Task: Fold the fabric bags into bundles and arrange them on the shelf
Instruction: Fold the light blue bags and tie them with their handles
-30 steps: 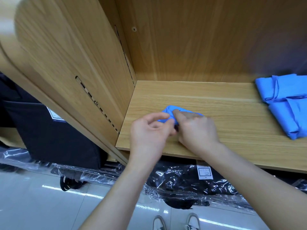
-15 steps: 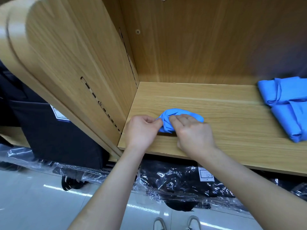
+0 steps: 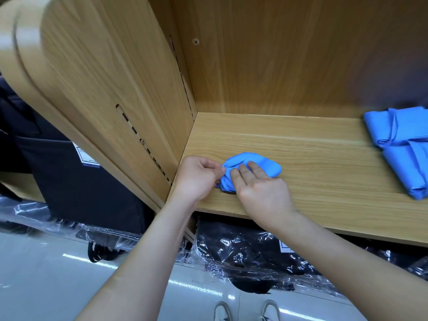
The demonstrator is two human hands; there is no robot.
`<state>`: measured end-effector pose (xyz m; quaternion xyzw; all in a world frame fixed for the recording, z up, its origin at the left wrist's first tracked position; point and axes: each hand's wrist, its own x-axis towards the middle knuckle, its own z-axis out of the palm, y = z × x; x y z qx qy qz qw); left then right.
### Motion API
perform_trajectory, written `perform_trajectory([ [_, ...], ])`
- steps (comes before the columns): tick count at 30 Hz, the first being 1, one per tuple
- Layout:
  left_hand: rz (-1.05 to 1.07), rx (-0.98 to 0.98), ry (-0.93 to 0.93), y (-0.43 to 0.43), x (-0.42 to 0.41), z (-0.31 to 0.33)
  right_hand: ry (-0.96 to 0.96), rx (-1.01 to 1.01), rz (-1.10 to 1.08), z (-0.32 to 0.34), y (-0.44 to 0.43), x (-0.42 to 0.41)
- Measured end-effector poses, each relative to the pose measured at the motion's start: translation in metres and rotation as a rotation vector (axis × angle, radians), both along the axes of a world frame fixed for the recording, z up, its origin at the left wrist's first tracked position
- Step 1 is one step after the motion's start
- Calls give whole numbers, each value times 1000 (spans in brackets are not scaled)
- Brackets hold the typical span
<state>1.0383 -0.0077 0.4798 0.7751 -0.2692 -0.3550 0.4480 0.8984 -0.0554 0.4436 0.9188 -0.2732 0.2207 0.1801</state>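
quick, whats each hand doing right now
left hand: closed, pinching the near end of the blue fabric bundle.
right hand: open, pressing flat on the same bundle.

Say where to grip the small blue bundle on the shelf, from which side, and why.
Grip the blue bundle across its rounded middle, from above, at the shelf's open front. It lies lengthwise left to right; its left end is loose gathers that the left hand pinches, while the right hand's fingers rest on top. A front-to-back squeeze should keep folds closed.
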Motion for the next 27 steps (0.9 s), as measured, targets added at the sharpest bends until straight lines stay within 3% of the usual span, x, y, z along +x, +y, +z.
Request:
perform_trajectory([
  [4, -91, -9, -367, -2, -10, 6, -20, -14, -4, -1, 0, 1],
  [6, -151, -35, -450, -2, -16, 12, -32, 32, -2, 3, -3, 0],
  [12, -143, -133, -290, 0, -18, 6, -179, 387, -41, 14, -9, -16],
  [17, -139, -137, -279, 2, -16, -1, -124, 273, -26, 13, -14, -17],
  [21, -146, -150, -344, 3, -21, 2, -205, 319, 141, 4, -21, -19],
  [27, -163, -237, -445, 11, -48, 8, -238, 427, 87, 8, -21, -23],
])
